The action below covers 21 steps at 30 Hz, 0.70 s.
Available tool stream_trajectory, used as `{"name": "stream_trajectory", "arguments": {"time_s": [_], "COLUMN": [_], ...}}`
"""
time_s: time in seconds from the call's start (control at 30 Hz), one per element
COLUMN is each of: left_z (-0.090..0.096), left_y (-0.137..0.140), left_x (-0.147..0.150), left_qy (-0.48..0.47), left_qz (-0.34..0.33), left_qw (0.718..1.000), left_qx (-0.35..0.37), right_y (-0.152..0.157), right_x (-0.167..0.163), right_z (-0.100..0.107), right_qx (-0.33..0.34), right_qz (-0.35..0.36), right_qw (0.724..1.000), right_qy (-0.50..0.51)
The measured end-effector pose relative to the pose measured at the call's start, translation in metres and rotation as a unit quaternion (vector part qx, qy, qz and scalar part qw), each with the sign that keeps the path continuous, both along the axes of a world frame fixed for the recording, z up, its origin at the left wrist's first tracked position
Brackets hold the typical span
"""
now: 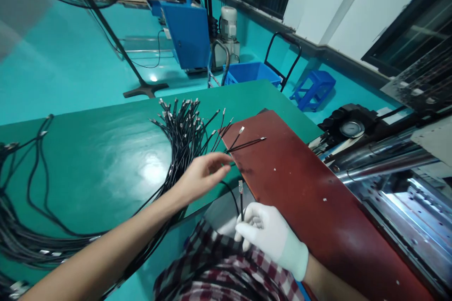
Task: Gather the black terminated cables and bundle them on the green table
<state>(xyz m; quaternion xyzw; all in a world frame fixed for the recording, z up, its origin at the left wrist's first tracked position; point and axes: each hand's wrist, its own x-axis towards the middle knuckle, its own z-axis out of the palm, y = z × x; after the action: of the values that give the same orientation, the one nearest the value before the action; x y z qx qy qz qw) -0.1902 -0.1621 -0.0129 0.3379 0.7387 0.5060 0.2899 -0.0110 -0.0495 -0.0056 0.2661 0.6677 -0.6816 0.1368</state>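
At the corner where the green table (106, 141) meets the reddish-brown board (293, 188), I see a worker's two hands held apart. The right hand (270, 233), in a white glove, pinches a single black cable (242, 204) between thumb and fingers, its metal connector (240, 186) pointing upward, just in front of the board's near edge. The left hand (199, 176), bare, is beyond it and to the left, thumb and fingers parted; whether its fingertips touch any cable I can't tell. Right beside that hand a thick cable bundle (180, 138) fans out its tipped ends, a few straying over the board's corner. The left forearm crosses the bundle and hides part of it. More looped cables (21, 230) lie at the table's left side, and a checked garment (229, 268) shows below the hands. To the right is a machine with a round gauge (352, 129); past the table are a blue crate (252, 73), a blue stool (316, 85) and a stand fan (116, 40).
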Motion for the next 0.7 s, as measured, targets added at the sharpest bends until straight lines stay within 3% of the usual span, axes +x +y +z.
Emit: {"name": "stream_trajectory", "arguments": {"time_s": [0.1,0.23,0.3,0.43,0.53,0.7], "left_z": [-0.022,-0.042,-0.043,-0.043,-0.039,-0.007], "left_y": [0.007,0.011,0.014,0.026,0.036,0.032], "left_x": [-0.024,-0.032,-0.035,-0.051,-0.061,-0.038], "left_qy": [0.230,0.304,0.284,0.118,0.043,-0.012], "left_qz": [0.061,0.095,0.116,0.174,0.201,0.163], "left_qw": [0.970,0.945,0.949,0.977,0.979,0.982], "left_qx": [-0.058,-0.077,-0.073,-0.047,0.006,0.093], "right_y": [0.000,0.001,0.002,0.003,0.003,0.008], "right_x": [0.001,0.002,0.002,0.001,0.001,-0.002], "right_z": [-0.002,-0.005,-0.005,-0.002,-0.002,-0.007], "right_qx": [-0.002,-0.008,-0.009,-0.007,-0.011,-0.044], "right_qz": [-0.001,0.001,0.005,0.018,0.019,-0.017], "right_qw": [1.000,1.000,1.000,1.000,1.000,0.999], "right_qy": [0.002,-0.002,0.003,0.001,0.007,0.027]}}
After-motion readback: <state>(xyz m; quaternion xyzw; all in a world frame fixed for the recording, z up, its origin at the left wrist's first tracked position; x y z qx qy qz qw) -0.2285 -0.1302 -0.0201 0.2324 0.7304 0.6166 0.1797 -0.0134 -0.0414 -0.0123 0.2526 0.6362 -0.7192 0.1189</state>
